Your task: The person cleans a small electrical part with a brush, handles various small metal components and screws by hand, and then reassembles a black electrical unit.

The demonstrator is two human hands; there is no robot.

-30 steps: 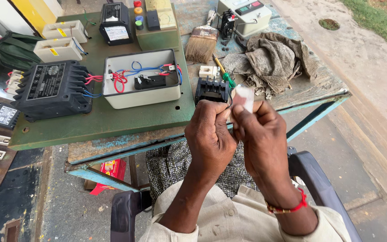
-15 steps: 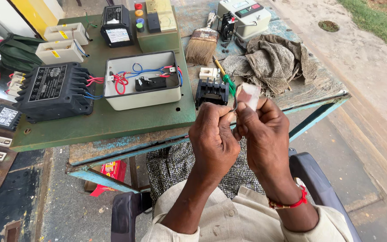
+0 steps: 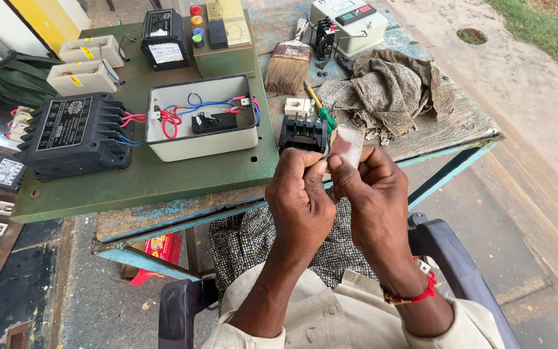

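Green board (image 3: 163,178); black transformer (image 3: 72,136); blue, red wires (image 3: 192,110); checked cloth (image 3: 259,236).

Both hands meet just in front of the black switch block (image 3: 302,134) at the counter (image 3: 163,178) edge. The left hand (image 3: 301,197) and right hand (image 3: 372,194) pinch a small clear piece (image 3: 347,145) with their fingers (image 3: 321,169). A white box with wires (image 3: 201,119) sits left of the block, and a grey rag (image 3: 392,90) lies to its right.
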